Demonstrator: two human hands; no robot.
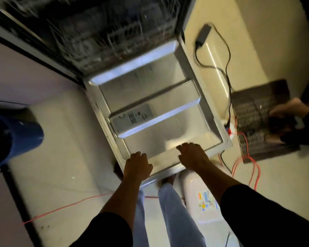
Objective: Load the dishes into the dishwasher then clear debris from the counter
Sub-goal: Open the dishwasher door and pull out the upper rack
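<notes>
Door (150, 97) lies open; left hand (137, 164) and right hand (193, 157) hold its near edge, each grip curled over it.

You face a dishwasher door (157, 104) lined in brushed, shiny metal with a matt grey plastic dispenser (132, 118), above a smooth pale floor (61, 157) with a soft sheen, beside a smooth blue plastic bin (16, 132) and a rough black mesh mat (253, 122).

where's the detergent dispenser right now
Head view: the dispenser is set into the open door's inner face, left of centre, beyond the left hand that holds the door's near edge.
</notes>
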